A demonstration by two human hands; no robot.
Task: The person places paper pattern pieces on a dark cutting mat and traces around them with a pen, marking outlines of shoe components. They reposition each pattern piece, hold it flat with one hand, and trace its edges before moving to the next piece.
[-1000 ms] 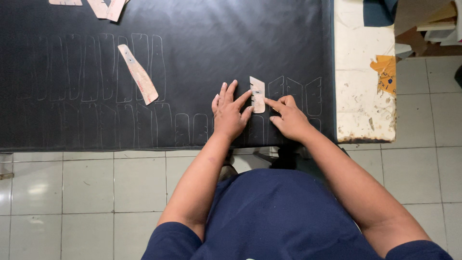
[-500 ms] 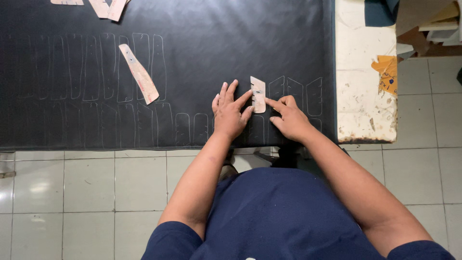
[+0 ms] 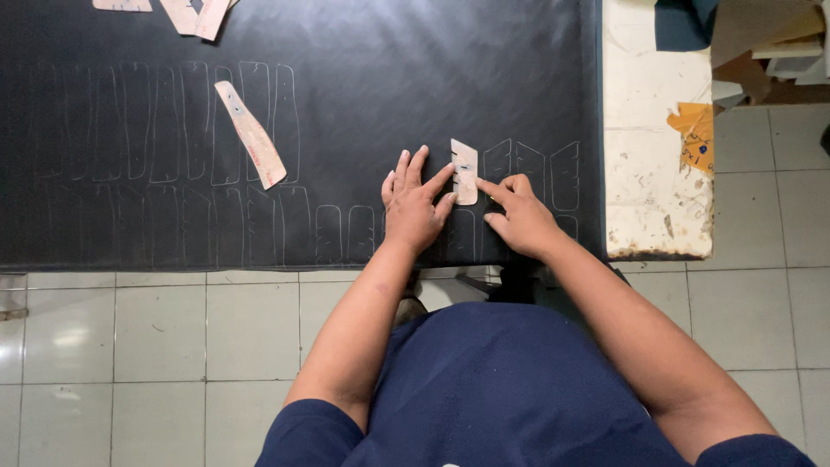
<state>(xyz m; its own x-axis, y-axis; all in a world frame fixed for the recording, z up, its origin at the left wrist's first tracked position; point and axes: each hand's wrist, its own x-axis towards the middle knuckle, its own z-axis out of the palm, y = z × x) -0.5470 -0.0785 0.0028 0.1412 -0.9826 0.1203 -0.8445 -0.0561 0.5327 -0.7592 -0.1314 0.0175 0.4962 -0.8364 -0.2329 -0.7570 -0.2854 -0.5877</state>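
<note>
Nothing shifted across 1 second: left hand (image 3: 413, 207) still spread flat pinning small template (image 3: 464, 171), right hand (image 3: 516, 214) fingertip pressing its edge on black sheet (image 3: 346, 104).

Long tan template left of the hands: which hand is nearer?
Left. The left hand lies flat on the black sheet, right of the long tan template; the right hand sits farther right, beyond the small template.
</note>
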